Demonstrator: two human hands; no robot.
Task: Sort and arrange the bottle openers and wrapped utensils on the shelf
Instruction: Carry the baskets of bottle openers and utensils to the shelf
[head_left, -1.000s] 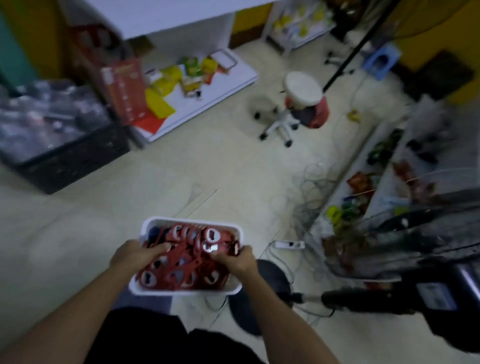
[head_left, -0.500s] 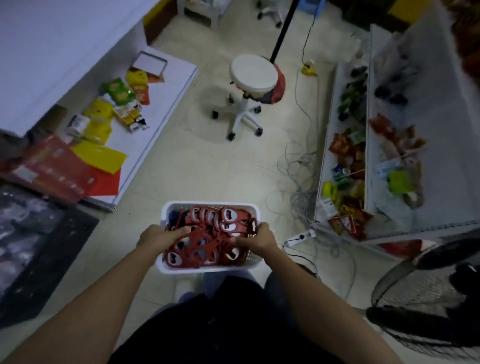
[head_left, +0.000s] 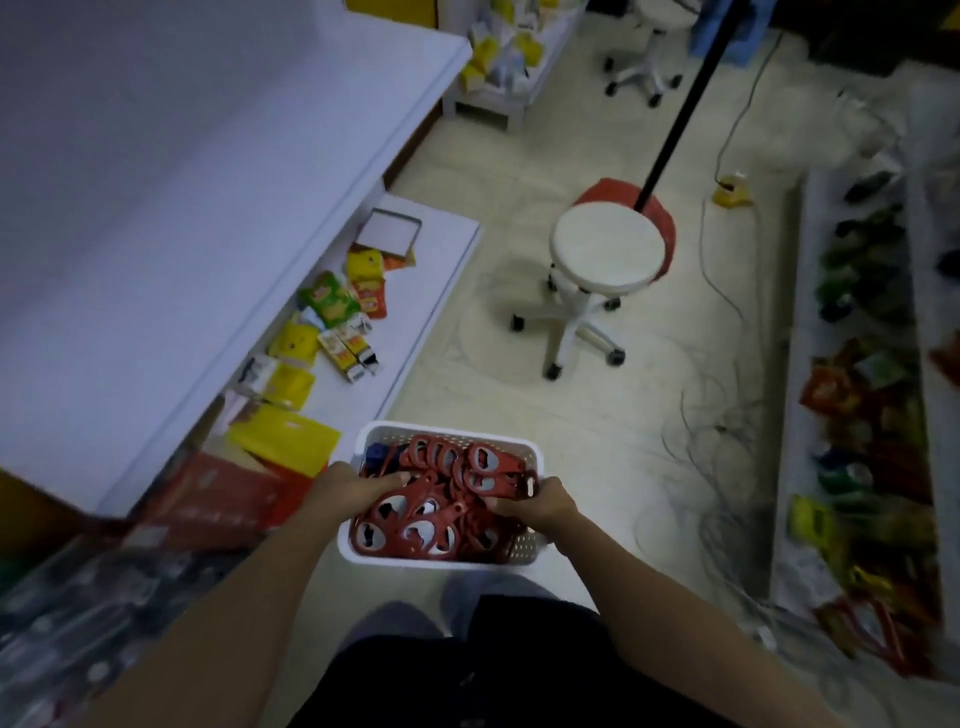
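My left hand (head_left: 353, 488) and right hand (head_left: 543, 501) grip basket (head_left: 441, 560) of openers (head_left: 415, 522). Carry step, I judge; next needs setting it on shelf (head_left: 431, 280).

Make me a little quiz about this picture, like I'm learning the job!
1. True or false: the white basket is sitting on the floor.
2. What colour are most of the bottle openers in it? A green, B red, C yellow.
3. Fill in: a round white ____ on wheels stands on the floor beyond the basket.
Key: 1 false, the left hand and right hand hold it by its sides. 2 B. 3 stool.
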